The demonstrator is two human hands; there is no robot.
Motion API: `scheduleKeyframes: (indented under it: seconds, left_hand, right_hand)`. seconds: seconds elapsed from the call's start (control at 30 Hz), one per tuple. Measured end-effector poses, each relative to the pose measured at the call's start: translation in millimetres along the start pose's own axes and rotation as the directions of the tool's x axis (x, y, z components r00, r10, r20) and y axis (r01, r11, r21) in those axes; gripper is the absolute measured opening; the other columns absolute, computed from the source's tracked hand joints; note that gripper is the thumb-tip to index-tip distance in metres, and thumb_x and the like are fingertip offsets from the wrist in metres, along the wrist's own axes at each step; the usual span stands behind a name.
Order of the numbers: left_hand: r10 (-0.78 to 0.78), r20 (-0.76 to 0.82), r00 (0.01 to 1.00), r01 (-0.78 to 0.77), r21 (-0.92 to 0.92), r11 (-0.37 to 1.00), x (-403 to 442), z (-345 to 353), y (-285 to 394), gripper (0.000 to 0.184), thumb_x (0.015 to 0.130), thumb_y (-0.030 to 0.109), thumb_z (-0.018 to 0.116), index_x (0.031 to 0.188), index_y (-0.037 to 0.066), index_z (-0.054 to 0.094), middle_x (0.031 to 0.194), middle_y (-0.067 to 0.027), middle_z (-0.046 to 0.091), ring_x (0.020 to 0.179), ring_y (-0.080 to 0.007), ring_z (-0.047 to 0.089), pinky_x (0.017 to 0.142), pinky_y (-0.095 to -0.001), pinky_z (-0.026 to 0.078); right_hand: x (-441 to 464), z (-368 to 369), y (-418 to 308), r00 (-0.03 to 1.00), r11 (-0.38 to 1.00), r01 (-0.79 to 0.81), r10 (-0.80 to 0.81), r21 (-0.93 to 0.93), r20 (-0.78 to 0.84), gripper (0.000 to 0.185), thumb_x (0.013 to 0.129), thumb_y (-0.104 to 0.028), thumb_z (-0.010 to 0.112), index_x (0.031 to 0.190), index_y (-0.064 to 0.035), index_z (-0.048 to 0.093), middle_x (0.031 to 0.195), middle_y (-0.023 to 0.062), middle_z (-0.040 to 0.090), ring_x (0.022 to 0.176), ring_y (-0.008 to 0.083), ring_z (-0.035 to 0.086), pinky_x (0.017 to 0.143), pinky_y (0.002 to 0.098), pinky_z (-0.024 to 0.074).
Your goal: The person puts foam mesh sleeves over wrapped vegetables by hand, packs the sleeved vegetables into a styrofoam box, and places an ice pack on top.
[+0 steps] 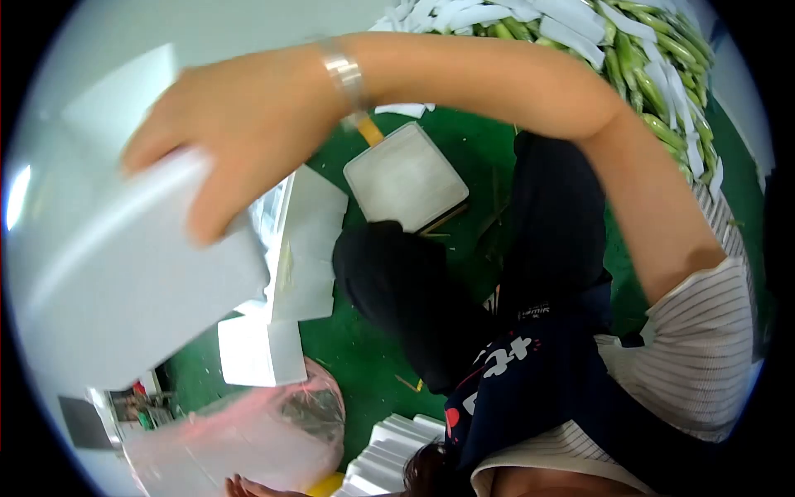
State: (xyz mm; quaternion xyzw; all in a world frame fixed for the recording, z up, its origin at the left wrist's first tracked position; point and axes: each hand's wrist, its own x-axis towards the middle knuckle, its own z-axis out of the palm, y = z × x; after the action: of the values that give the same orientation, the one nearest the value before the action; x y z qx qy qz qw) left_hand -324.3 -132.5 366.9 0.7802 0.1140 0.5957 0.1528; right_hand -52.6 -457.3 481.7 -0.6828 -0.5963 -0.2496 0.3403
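Note:
My right hand [240, 124], with a metal band at its wrist, reaches across the top left and grips the edge of a large white panel [141, 273]. Its thumb and fingers are on opposite sides of that edge. The panel is blurred and partly covers a white foam box [310, 248]. At the bottom edge shows part of my left hand [247, 487], its fingers apart and nothing visible in them, near a pink-edged clear plastic bag [248, 443]. A square scale with a pale top [406, 174] stands on the green floor beyond my knees.
Green vegetables [638, 70] with white strips lie heaped at the top right. A smaller white block [261, 352] sits beside the foam box. Ridged white foam [393, 455] is at the bottom centre. Small items [145, 406] stand at the lower left.

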Motion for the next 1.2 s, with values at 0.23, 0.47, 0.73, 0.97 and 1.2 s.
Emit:
scheduleKeyframes:
  seconds: [0.23, 0.47, 0.73, 0.97, 1.2]
  left_hand:
    - [0.245, 0.341, 0.908, -0.144, -0.294, 0.945, 50.5, 143.5, 69.7, 0.026, 0.093, 0.009, 0.047, 0.114, -0.005, 0.049, 0.109, -0.0137, 0.056, 0.090, -0.0192, 0.056, 0.077, -0.0275, 0.045]
    - [0.658, 0.747, 0.099, -0.036, -0.658, 0.752, -22.1, 292.2, 145.1, 0.031, 0.074, 0.000, 0.062, 0.103, -0.001, 0.055, 0.097, -0.0178, 0.057, 0.090, -0.0357, 0.055, 0.080, -0.0369, 0.045]
    - [0.786, 0.405, -0.467, -0.164, -0.913, 0.373, -147.7, 377.9, 185.2, 0.067, 0.074, 0.025, 0.068, 0.126, -0.005, 0.037, 0.121, -0.0231, 0.044, 0.111, -0.0389, 0.043, 0.093, -0.0460, 0.034]
    - [0.921, -0.039, -0.387, 0.281, -0.956, 0.077, -166.2, 364.6, 268.2, 0.048, 0.078, 0.020, 0.063, 0.119, 0.000, 0.047, 0.115, -0.0209, 0.049, 0.101, -0.0375, 0.049, 0.085, -0.0428, 0.041]
    - [0.828, -0.305, -0.470, 0.525, -0.851, -0.016, -214.8, 352.4, 302.9, 0.045, 0.079, 0.019, 0.062, 0.118, 0.000, 0.048, 0.115, -0.0199, 0.050, 0.104, -0.0377, 0.050, 0.086, -0.0402, 0.043]
  right_hand:
    - [-211.5, 4.7, 43.4, 0.979, 0.960, -0.193, 0.203, -0.204, 0.029, 0.031, 0.064, -0.029, 0.059, 0.079, -0.0027, 0.050, 0.073, 0.0091, 0.037, 0.072, 0.0239, 0.038, 0.077, 0.0367, 0.0309]
    - [-334.1, 85.7, 104.6, 0.865, 0.941, -0.270, 0.330, -0.205, 0.377, 0.027, 0.058, -0.025, 0.068, 0.073, -0.0071, 0.055, 0.077, 0.0083, 0.052, 0.085, 0.0268, 0.048, 0.087, 0.0399, 0.0323]
    - [-295.4, 25.3, -29.4, 0.616, 0.687, -0.650, 0.727, -0.326, 0.305, 0.049, 0.071, -0.027, 0.067, 0.107, 0.0022, 0.050, 0.099, 0.0173, 0.056, 0.090, 0.0325, 0.056, 0.078, 0.0397, 0.0450]
    - [-238.0, -90.9, -242.6, -0.032, 0.000, -0.999, 0.579, 0.039, -0.815, 0.056, 0.073, -0.028, 0.069, 0.112, 0.0009, 0.042, 0.100, 0.0131, 0.056, 0.081, 0.0231, 0.059, 0.069, 0.0334, 0.0472]
    - [-277.2, -4.3, -383.5, -0.369, -0.491, -0.837, 0.183, 0.241, -0.911, 0.058, 0.075, -0.034, 0.067, 0.114, 0.0014, 0.043, 0.104, 0.0150, 0.055, 0.087, 0.0251, 0.057, 0.073, 0.0357, 0.0461]
